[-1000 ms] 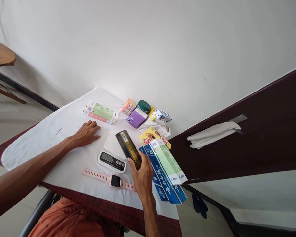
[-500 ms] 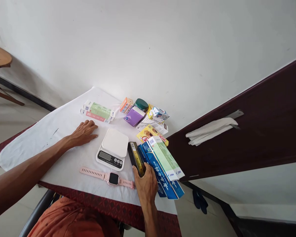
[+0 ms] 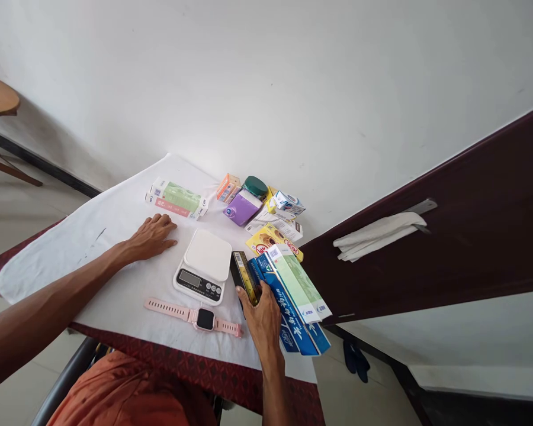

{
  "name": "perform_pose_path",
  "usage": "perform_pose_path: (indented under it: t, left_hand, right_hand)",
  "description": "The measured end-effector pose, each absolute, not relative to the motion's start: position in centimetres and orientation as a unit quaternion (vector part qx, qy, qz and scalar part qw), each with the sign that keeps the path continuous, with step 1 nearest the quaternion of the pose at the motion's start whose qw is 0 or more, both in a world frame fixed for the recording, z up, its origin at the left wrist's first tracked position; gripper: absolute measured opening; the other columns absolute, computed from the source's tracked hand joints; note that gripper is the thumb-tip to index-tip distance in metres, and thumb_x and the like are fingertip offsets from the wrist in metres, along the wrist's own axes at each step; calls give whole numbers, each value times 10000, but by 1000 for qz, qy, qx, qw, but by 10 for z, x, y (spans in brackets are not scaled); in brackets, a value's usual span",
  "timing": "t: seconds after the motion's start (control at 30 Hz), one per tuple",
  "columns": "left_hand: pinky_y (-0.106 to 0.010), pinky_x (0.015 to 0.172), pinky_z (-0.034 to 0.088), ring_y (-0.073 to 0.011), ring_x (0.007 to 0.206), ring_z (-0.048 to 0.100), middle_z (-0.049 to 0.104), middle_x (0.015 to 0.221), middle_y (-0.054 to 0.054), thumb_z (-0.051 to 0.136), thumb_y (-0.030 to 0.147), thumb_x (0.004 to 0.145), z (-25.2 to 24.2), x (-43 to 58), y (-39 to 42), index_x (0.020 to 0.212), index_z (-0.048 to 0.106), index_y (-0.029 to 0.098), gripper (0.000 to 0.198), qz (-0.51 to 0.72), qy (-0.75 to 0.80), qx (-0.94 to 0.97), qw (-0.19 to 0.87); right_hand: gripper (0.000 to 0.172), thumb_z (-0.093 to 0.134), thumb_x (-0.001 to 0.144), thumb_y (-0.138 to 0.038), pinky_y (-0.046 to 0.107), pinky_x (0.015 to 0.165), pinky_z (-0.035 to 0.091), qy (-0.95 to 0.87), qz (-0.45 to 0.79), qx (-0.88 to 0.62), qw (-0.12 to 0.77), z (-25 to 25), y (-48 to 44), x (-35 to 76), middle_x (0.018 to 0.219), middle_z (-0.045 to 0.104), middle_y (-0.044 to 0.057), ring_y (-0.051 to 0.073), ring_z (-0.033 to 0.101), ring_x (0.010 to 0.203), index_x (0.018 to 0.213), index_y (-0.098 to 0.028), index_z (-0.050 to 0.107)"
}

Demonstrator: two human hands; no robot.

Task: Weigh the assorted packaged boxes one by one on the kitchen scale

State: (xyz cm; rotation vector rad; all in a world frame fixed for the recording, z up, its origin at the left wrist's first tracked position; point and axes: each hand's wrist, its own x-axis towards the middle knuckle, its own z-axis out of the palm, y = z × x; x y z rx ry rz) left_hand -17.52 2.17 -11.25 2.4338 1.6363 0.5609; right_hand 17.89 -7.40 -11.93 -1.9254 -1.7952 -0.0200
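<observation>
My right hand [image 3: 263, 319] is closed around the near part of a slim black-and-gold box [image 3: 240, 266], thumb on its left side; the box's near end is hidden by the hand. Long blue boxes [image 3: 293, 316] lie just right of it, with green-and-white boxes [image 3: 298, 284] on top of them. Left of the black box stands a white digital kitchen scale [image 3: 208, 255], its platform bare. A pink-strapped smartwatch [image 3: 205, 319] is stretched out in front of the scale. My left hand [image 3: 151, 238] rests flat on the white cloth, fingers extended, below a green-and-pink box [image 3: 176, 199].
Behind are a yellow box [image 3: 266, 236], a purple pack [image 3: 243, 208], a green-lidded jar [image 3: 254, 186], an orange box [image 3: 228, 188] and a blue-and-white box [image 3: 288, 204]. The white tablecloth [image 3: 80, 236] meets the wall. A white cloth [image 3: 379, 235] hangs on the dark door at right.
My right hand has shifted slightly forward along the black-and-gold box. My left hand has stayed in place on the cloth.
</observation>
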Motion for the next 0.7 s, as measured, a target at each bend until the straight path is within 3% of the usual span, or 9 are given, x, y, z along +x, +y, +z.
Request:
perform_pose_path:
  t: [0.47,0.7]
  left_hand:
    - [-448,927,436,-311,1110,535,572,1193,-127,560,350,947,-114,-176,23,1162,640,197,275,188,547,812,78]
    - [-454,923,435,-311,1093,532,576,1175,-121,549,363,938,-115,-176,23,1141,642,217,266,203,543,810,90]
  right_hand:
    - [813,549,893,-644,510,1065,450,-665,-1,-709,236,-122,-58,184,1340,621,295,401,591,1259,1378,8,545]
    - [616,428,974,-514,489,989,482,-683,-51,-692,226,-124,-59,177,1230,663,244,372,610,1195,1353,-51,570]
